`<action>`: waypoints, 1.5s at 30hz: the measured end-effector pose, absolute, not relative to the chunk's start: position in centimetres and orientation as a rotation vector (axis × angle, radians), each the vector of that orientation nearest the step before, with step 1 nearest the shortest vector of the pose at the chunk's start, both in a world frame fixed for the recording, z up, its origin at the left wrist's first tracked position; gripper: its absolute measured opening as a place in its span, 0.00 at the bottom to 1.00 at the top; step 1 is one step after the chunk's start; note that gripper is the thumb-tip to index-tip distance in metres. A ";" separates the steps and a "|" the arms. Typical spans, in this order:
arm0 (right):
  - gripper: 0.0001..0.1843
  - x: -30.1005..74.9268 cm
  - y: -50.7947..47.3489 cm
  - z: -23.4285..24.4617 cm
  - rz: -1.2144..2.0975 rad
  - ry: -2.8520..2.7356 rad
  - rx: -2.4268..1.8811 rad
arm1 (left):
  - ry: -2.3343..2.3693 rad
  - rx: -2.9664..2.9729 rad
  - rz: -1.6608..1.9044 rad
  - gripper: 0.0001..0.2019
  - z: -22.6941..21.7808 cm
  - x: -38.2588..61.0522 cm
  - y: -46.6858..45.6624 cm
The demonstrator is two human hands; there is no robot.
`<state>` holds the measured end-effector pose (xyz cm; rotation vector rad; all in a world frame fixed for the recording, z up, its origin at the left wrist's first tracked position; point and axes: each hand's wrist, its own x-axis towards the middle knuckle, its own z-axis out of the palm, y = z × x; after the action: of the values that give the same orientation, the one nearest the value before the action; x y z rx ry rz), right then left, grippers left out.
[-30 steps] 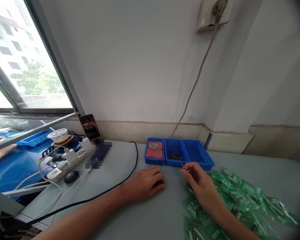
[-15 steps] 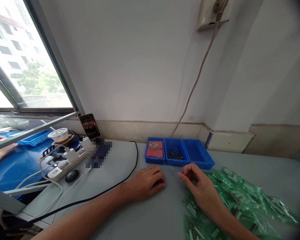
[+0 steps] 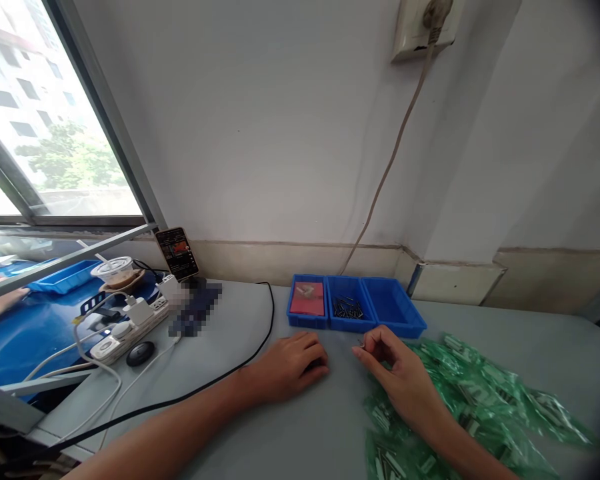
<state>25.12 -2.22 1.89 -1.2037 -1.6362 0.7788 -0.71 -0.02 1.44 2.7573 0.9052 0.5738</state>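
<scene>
My left hand (image 3: 296, 363) rests on the grey table with its fingers loosely bent and the thumb apart from them, holding nothing I can see. To its right, just in front of the blue bins, my right hand (image 3: 394, 369) is closed in a pinch. A tiny thin piece shows at its thumb and fingertips, too small to name. The middle blue bin (image 3: 351, 327) holds several dark screws (image 3: 347, 308). In the left bin lies a red card (image 3: 307, 298) with a small clear bag (image 3: 307, 291) on it. The right blue bin (image 3: 393, 301) shows its bare floor.
Green plastic bags (image 3: 480, 387) of metal parts lie under and beside my right forearm. A black cable (image 3: 220, 377) runs beside my left forearm. At left are a power strip (image 3: 130, 331), a black mouse (image 3: 141, 353), a propped phone (image 3: 177, 253) and another person's hand (image 3: 3, 293).
The view has shifted slightly. My right thumb and fingertips have moved a little around the tiny piece. My left hand stays in place on the table.
</scene>
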 end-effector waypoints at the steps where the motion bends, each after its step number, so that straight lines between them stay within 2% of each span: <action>1: 0.19 25.1 -2.2 1.9 0.782 -1.634 -1.203 | 0.909 2.758 0.568 0.08 1.5 -0.7 0.0; 9: 0.15 25.4 -2.1 1.7 0.819 -1.641 -1.221 | 0.910 2.766 0.570 0.08 1.4 -0.7 0.0; 25: 0.23 25.4 -2.1 2.9 0.931 -1.609 -1.185 | 0.902 2.755 0.581 0.09 1.3 -0.7 0.0; 29: 0.21 25.3 -2.2 2.8 0.954 -1.617 -1.181 | 0.903 2.756 0.584 0.08 1.5 -0.7 -0.1; 36: 0.15 25.3 -2.5 2.5 0.797 -1.729 -1.149 | 0.915 2.749 0.596 0.07 1.7 -0.6 -0.2; 42: 0.14 25.3 -2.2 2.3 0.853 -1.718 -1.191 | 0.946 2.767 0.599 0.07 1.8 -0.5 -0.3; 45: 0.17 25.4 -1.9 2.2 0.959 -1.627 -1.225 | 0.990 2.777 0.617 0.08 1.6 -0.6 -0.3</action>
<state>25.42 -1.88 2.17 -1.2250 -1.6272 0.9593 -0.56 -0.31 1.56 2.7771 0.9898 0.6170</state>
